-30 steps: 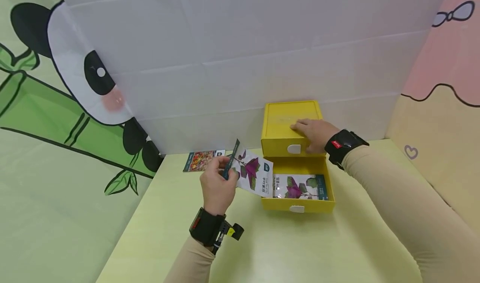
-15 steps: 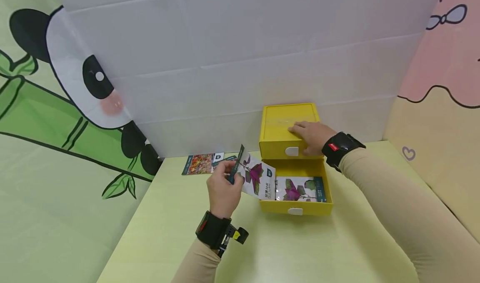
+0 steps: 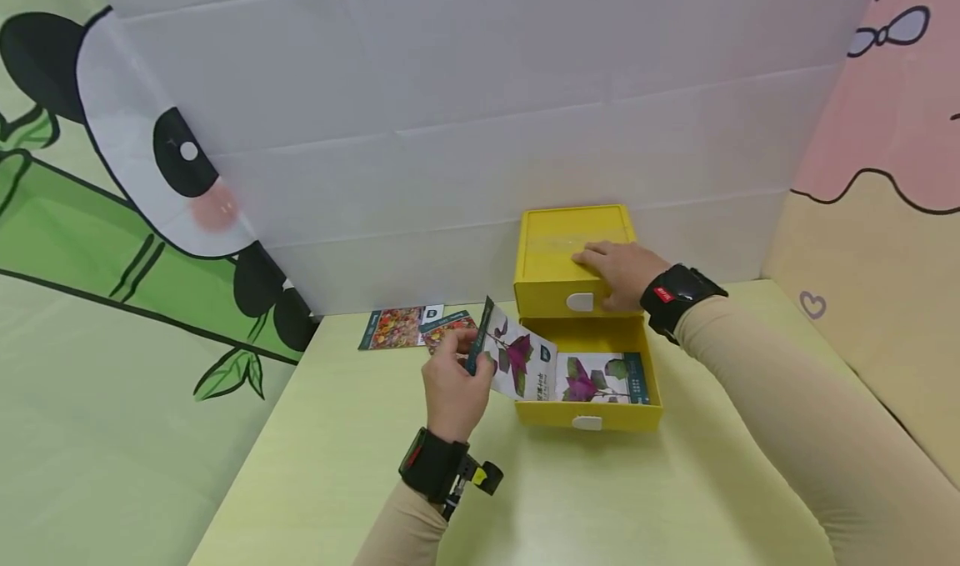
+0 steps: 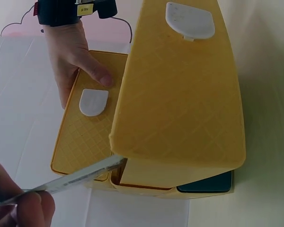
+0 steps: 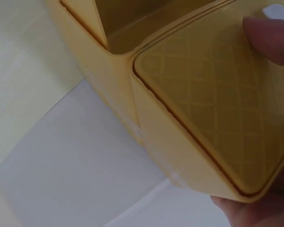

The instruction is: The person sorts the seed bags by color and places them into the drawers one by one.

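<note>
My left hand [image 3: 457,389] pinches a seed packet [image 3: 522,362] with a purple flower print near its dark edge. The packet's far end overlaps the left side of the pulled-out lower drawer [image 3: 588,416]. In the left wrist view, the packet [image 4: 80,177] shows nearly edge-on, reaching to the drawer's rim. Inside the drawer lies another purple-flower seed packet [image 3: 600,378]. My right hand [image 3: 624,272] holds the yellow drawer box [image 3: 558,245] at its upper right edge, fingers on the top. Its thumb [image 5: 274,40] lies on the upper drawer's front in the right wrist view.
Two flower-printed packets, one [image 3: 393,328] partly overlapped by the other [image 3: 446,328], lie on the table at the back left. A white cloth wall [image 3: 420,191] stands behind the box. The pale green table [image 3: 322,458] extends to the front.
My left hand has moved right with its seed packet, bringing the packet's end further over the drawer and exposing more of the second back packet. The right hand keeps its hold on the box.
</note>
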Available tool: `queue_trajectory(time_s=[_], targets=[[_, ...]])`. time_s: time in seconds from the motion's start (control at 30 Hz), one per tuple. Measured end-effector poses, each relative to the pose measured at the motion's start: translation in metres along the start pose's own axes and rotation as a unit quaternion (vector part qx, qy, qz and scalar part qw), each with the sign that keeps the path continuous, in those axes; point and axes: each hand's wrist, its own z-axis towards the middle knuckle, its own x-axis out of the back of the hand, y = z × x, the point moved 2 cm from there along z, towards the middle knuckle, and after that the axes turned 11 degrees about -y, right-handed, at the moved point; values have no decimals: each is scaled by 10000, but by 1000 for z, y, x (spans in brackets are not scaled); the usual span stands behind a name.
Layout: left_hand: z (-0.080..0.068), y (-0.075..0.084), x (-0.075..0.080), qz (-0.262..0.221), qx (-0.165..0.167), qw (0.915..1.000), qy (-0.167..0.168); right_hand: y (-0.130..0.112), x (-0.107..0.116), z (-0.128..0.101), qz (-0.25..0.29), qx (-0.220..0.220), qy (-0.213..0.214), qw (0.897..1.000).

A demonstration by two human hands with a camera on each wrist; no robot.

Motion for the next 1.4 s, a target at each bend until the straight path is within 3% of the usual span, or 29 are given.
queue_trajectory(time_s=[0.43,0.87,1.1,1.4], targets=[[-6,-8,-6,-126,-151,9998,74,-2,1,0,17,-123,-56,9999],[-7,-16,-8,-130,95,9999,58,-4,2,-1,25,-233,-110,9997],[-8,-19,-11,-138,-42,9998,100,-4,3,-1,8,-215,-129,9997],[-10,-23,-17,-94,150,9998,-91,-4,1,0,-85,-130,-70,9999]])
